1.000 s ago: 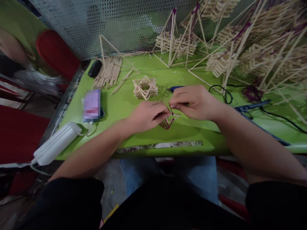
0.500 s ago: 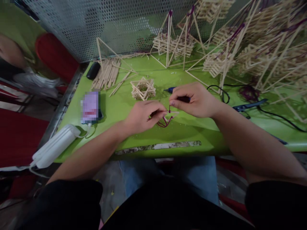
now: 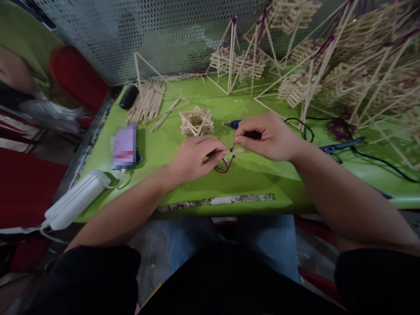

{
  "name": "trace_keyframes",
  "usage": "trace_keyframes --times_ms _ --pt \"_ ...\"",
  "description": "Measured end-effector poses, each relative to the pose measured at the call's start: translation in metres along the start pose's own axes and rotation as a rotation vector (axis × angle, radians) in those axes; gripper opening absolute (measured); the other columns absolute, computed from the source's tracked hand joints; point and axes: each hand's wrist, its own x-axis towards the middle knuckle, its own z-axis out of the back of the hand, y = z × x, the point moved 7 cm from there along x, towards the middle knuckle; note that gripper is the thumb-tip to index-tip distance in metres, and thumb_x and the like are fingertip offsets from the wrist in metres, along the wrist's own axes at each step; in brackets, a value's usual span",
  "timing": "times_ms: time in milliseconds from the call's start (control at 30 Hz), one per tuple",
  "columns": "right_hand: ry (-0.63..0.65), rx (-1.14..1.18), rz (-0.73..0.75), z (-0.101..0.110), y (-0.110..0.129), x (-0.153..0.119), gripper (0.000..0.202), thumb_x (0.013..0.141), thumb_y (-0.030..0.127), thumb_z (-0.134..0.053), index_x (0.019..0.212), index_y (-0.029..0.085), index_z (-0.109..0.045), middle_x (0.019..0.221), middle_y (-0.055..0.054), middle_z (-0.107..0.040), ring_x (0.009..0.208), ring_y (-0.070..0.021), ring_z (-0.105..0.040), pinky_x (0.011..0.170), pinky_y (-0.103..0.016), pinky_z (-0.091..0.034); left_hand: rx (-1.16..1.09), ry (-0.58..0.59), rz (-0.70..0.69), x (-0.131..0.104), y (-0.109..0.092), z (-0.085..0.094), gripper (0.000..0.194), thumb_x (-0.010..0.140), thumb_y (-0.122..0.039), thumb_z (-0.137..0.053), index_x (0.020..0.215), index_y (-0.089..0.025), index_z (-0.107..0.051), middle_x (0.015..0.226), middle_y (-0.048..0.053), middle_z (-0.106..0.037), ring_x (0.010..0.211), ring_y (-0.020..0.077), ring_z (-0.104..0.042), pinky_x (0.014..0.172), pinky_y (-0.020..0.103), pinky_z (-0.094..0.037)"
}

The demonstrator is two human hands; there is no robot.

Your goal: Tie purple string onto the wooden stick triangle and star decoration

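Observation:
My left hand (image 3: 200, 158) pinches a short pale wooden stick (image 3: 239, 150) that points right from its fingertips. Purple string (image 3: 225, 168) is knotted round the stick, and a loop of it hangs below. Facing it, my right hand (image 3: 267, 138) is closed in a pinch on one end of the string, pulling it up from the knot. Behind the left hand sits a star-shaped stack of wooden sticks (image 3: 197, 121). A blue-handled tool with a thin tip (image 3: 233, 124) lies beyond my right hand, partly hidden by it.
Loose sticks (image 3: 149, 103), a black object (image 3: 128, 97), a phone-like pixelated item (image 3: 124, 146) and a white power strip (image 3: 77, 199) lie left on the green table (image 3: 183, 192). Stick structures (image 3: 308, 78) crowd the back right. Dark pliers-like tool (image 3: 343, 144) and black cable are at right. A person (image 3: 19, 70) sits far left.
My right hand has shifted slightly to the right, and the string between the hands now slants instead of standing upright. The left hand stays almost in place.

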Motion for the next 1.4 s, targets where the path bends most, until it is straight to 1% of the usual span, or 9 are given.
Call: trace_keyframes --times_ms 200,400,500,600,733,867,1000,1200,1400 --pt "-0.021 0.010 -0.049 -0.001 -0.003 0.001 0.024 0.105 0.030 -0.074 0.083 0.021 -0.074 0.065 0.004 -0.058 0.059 -0.0115 -0.043 0.059 -0.032 -0.033 0.010 -0.047 -0.047 0.001 -0.004 0.003 0.017 0.115 -0.028 -0.065 0.103 -0.021 -0.074 0.086 0.003 -0.076 0.073 0.0145 -0.069 0.069 0.028 -0.052" --pt "-0.095 -0.011 0.078 -0.006 0.008 0.000 0.017 0.103 0.021 -0.073 0.086 0.020 -0.074 0.071 0.003 -0.064 0.062 -0.0114 -0.050 0.061 -0.031 -0.037 0.003 -0.009 -0.066 0.001 -0.002 -0.006 0.016 0.114 -0.028 -0.066 0.102 -0.021 -0.074 0.085 0.002 -0.076 0.074 0.0150 -0.070 0.069 0.028 -0.051" --pt "-0.133 -0.052 0.156 -0.009 0.017 -0.003 0.019 0.105 0.019 -0.070 0.087 0.022 -0.074 0.075 0.002 -0.068 0.063 -0.0117 -0.051 0.063 -0.032 -0.039 -0.038 0.040 0.019 0.001 0.002 -0.012 0.014 0.111 -0.026 -0.068 0.101 -0.020 -0.075 0.085 0.001 -0.077 0.073 0.0140 -0.070 0.070 0.027 -0.051" --pt "-0.177 -0.144 0.218 -0.010 0.026 -0.007 0.017 0.106 0.020 -0.067 0.091 0.023 -0.074 0.079 0.000 -0.070 0.064 -0.0135 -0.054 0.064 -0.034 -0.041 -0.095 0.030 0.158 0.002 0.008 -0.012 0.013 0.107 -0.023 -0.071 0.096 -0.019 -0.074 0.078 0.000 -0.074 0.067 0.0121 -0.067 0.067 0.025 -0.048" --pt "-0.186 -0.261 0.295 -0.015 0.037 -0.011 0.017 0.109 0.023 -0.064 0.096 0.026 -0.074 0.081 -0.002 -0.071 0.070 -0.0175 -0.061 0.065 -0.035 -0.044 -0.165 -0.053 0.314 0.000 0.016 -0.006 0.014 0.106 -0.024 -0.070 0.095 -0.018 -0.076 0.074 -0.001 -0.072 0.062 0.0110 -0.063 0.060 0.024 -0.045" --pt "-0.177 -0.265 0.351 -0.017 0.042 -0.012 0.017 0.104 0.019 -0.066 0.090 0.027 -0.070 0.077 0.000 -0.070 0.067 -0.0163 -0.060 0.062 -0.034 -0.043 -0.199 -0.176 0.369 -0.002 0.021 0.000 0.017 0.104 -0.027 -0.072 0.090 -0.018 -0.074 0.073 0.000 -0.071 0.061 0.0112 -0.061 0.058 0.025 -0.043" --pt "-0.200 -0.196 0.293 -0.012 0.035 -0.010 0.019 0.093 0.012 -0.070 0.081 0.027 -0.065 0.072 0.002 -0.065 0.061 -0.0143 -0.056 0.060 -0.033 -0.043 -0.222 -0.246 0.384 -0.004 0.024 0.003 0.017 0.105 -0.027 -0.072 0.089 -0.019 -0.072 0.075 0.000 -0.071 0.063 0.0117 -0.062 0.060 0.026 -0.047" --pt "-0.337 -0.179 0.181 -0.001 0.023 -0.008 0.019 0.078 0.008 -0.071 0.073 0.025 -0.062 0.064 0.005 -0.058 0.055 -0.0111 -0.048 0.056 -0.032 -0.039 -0.207 -0.297 0.337 -0.004 0.019 0.010 0.015 0.104 -0.024 -0.072 0.089 -0.020 -0.074 0.077 0.000 -0.071 0.064 0.0112 -0.062 0.060 0.025 -0.048" --pt "-0.435 -0.231 0.149 0.006 0.020 -0.009 0.016 0.087 0.013 -0.072 0.077 0.024 -0.067 0.067 0.003 -0.063 0.057 -0.0130 -0.051 0.059 -0.033 -0.042 -0.154 -0.212 0.345 -0.002 0.017 0.007 0.019 0.104 -0.023 -0.072 0.085 -0.021 -0.070 0.074 -0.001 -0.070 0.063 0.0116 -0.061 0.061 0.026 -0.046"
